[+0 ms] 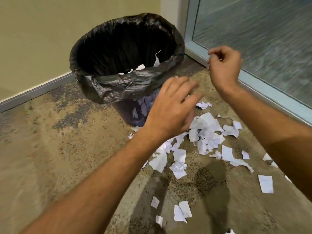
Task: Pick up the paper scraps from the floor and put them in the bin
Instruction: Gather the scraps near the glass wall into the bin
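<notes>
A round bin [101, 38] lined with a black plastic bag stands in the corner, and a few white scraps [140, 67] lie inside it. Several torn white paper scraps [205, 130] are scattered on the floor to the right of and in front of the bin. My left hand [172, 108] hovers just right of the bin's front rim, fingers spread, blurred, holding nothing. Further right and higher, my right hand [224, 66] has its fingers loosely curled, and nothing shows in it.
A speckled brown carpet [50, 149] covers the floor. A beige wall [33, 39] with a grey skirting board runs behind the bin. A glass panel in a pale metal frame [253, 88] borders the right side.
</notes>
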